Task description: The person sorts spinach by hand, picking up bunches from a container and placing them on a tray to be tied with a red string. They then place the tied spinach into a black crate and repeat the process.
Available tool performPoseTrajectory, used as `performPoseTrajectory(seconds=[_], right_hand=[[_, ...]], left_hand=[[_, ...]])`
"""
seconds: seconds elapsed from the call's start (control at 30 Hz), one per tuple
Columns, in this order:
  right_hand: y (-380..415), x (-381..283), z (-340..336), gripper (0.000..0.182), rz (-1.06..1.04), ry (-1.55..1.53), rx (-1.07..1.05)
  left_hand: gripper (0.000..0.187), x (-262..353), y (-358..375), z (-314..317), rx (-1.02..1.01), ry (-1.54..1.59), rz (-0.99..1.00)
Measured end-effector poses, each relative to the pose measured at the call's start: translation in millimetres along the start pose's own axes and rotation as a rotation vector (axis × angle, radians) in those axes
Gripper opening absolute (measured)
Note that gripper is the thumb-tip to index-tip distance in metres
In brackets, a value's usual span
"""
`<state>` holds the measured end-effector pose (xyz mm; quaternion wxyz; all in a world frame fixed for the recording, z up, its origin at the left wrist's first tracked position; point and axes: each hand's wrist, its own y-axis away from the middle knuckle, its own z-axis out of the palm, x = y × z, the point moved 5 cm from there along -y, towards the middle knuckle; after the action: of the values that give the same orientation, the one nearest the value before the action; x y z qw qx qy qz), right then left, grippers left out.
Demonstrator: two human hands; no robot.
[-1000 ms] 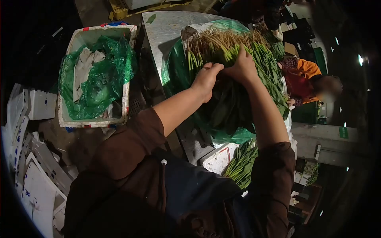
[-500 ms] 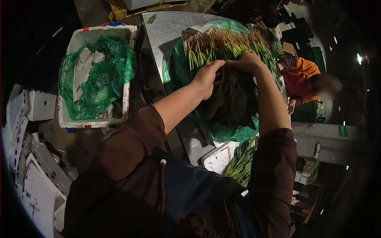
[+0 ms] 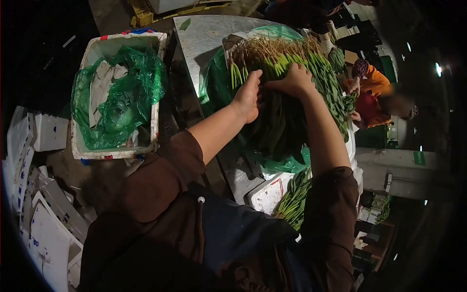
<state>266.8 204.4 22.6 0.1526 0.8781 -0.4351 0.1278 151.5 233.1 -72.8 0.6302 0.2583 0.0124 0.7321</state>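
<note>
Leafy greens [image 3: 284,117] with pale green stems and brown roots lie packed in a box lined with a green plastic bag [image 3: 214,80]. The roots point to the far side and the dark leaves toward me. At the left part of the bunch is my left hand [image 3: 249,97], loosely cupped with its thumb apart from its bent fingers. My right hand [image 3: 293,82] rests over the stems, open, its thumb stretched toward the left hand. The palms and some fingertips are hidden against the greens.
A metal table [image 3: 194,36] carries the box. To the left stands a foam box [image 3: 162,63] with green plastic and cardboard inside. More greens [image 3: 294,199] lie near a white foam box [image 3: 265,194]. A person in orange [image 3: 377,82] works at the right; white boxes [image 3: 51,131] crowd the lower left.
My thumbs, which met over the greens, have drawn apart. The right hand has shifted slightly left. The person in orange has moved their hands, now at some greens.
</note>
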Motion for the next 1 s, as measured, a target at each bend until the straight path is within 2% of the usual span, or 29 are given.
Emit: performPoseTrajectory(seconds=[0.13,0.2,0.23,0.3,0.33,0.4,0.43,0.47,0.53,0.57,0.67,0.73,0.8,0.83,0.9,1.0], right_hand=[[17,-12,-5,0.094,-0.044,-0.143,0.047],[37,-16,-14,0.084,-0.090,-0.201,0.131],[46,-14,-16,0.084,-0.087,-0.200,0.130],[63,-9,-30,0.083,-0.134,-0.363,0.303],[69,-2,-31,0.083,-0.132,-0.364,0.304],[81,15,-37,0.086,-0.206,-0.677,0.379],[94,19,-45,0.088,-0.202,-0.743,0.408],[102,21,-47,0.088,-0.200,-0.742,0.409],[118,30,-50,0.085,-0.293,-1.197,0.404],[125,39,-49,0.083,-0.286,-1.255,0.368],[141,58,-49,0.084,-0.261,-1.334,0.467],[152,74,-44,0.079,-0.167,-1.335,0.489],[163,83,-39,0.068,-0.172,-1.553,0.452],[166,88,-34,0.068,-0.158,-1.561,0.463],[172,108,-24,0.054,-0.039,-1.457,0.591],[180,124,-13,0.046,-0.009,-1.522,0.713]], left_hand=[[0.090,0,13,4,-0.132,0.038,-0.020],[0.089,4,29,15,-0.116,0.112,0.108],[0.089,2,35,20,-0.118,0.113,0.105],[0.075,3,45,27,-0.093,0.023,0.203],[0.075,-3,40,26,-0.094,0.021,0.202],[0.072,-10,33,33,-0.293,-0.049,0.391],[0.069,-7,43,45,-0.398,-0.036,0.425],[0.069,-6,50,53,-0.400,-0.035,0.424],[0.066,0,73,82,-0.649,-0.071,0.477],[0.065,-5,76,88,-0.660,-0.166,0.524],[0.065,-16,90,105,-0.742,-0.186,0.447],[0.064,-27,90,114,-0.793,-0.161,0.401],[0.063,-40,89,119,-0.831,-0.143,0.349],[0.062,-50,87,120,-0.839,-0.086,0.288],[0.060,-66,82,123,-0.859,-0.036,0.207],[0.042,-49,77,118,-0.721,-0.679,0.751]])
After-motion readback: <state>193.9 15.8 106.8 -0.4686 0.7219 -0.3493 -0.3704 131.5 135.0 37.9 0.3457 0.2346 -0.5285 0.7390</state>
